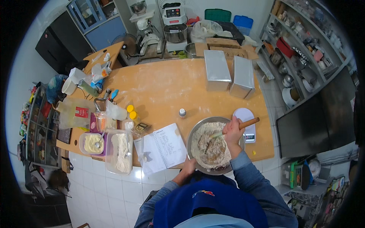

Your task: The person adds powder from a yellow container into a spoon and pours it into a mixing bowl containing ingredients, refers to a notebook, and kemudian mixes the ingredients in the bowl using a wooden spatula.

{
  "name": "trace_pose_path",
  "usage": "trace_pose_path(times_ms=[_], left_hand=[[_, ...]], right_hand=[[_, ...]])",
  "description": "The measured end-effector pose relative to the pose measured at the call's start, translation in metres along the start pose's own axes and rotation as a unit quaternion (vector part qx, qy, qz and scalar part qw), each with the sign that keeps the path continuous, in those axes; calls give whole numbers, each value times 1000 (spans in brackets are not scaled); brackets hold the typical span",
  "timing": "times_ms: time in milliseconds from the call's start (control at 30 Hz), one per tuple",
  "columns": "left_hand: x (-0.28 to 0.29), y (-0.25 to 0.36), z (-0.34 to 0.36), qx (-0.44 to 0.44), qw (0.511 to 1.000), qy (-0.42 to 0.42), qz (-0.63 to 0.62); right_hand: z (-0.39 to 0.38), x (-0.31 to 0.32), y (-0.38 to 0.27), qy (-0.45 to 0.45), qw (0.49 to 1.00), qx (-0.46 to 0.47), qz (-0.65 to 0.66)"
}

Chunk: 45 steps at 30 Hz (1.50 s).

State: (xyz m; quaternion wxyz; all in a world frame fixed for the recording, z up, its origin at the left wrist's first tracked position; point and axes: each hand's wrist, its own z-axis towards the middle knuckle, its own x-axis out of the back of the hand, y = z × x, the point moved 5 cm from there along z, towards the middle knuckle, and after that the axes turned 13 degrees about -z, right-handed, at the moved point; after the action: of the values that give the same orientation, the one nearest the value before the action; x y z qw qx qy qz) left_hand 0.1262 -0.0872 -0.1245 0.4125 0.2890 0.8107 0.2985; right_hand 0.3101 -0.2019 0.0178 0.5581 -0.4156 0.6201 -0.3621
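A wide metal mixing bowl stands at the table's front edge, before my body. In it lies a floury mixture, dry and pale round the sides, browner and wetter in the middle. My right hand is closed round the wooden handle of a spatula; its pale blade reaches into the mixture. At the bowl's lower left, my left hand grips the rim, its fingers partly hidden. An open notebook with handwriting lies left of the bowl. Just beyond the bowl is a small bottle.
A white kitchen scale sits right behind the bowl. Two tall silver tins stand at the far right. Leftward are a tub of flour, a tub of yellowish spread with a spoon, and yellow-capped jars.
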Motion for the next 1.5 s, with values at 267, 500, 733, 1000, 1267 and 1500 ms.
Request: trace_pose_path(times_ms=[267, 500, 733, 1000, 1267, 1500], left_hand=[[19, -18, 11, -47, 997, -5, 59], [9, -7, 4, -50, 998, 1, 36], [-10, 13, -8, -29, 999, -6, 16], [-2, 13, -9, -38, 998, 30, 38], [11, -7, 2, -68, 997, 12, 34], [4, -10, 6, -68, 998, -3, 0]], right_hand=[[-14, -1, 22, -30, 998, -22, -50], [1, 4, -30, -16, 1000, -5, -14], [5, 7, 10, 41, 999, 30, 2], [-10, -19, -12, -38, 995, -38, -82], [-6, -29, 17, -41, 994, -80, 69], [-28, -21, 14, -180, 974, -129, -52]])
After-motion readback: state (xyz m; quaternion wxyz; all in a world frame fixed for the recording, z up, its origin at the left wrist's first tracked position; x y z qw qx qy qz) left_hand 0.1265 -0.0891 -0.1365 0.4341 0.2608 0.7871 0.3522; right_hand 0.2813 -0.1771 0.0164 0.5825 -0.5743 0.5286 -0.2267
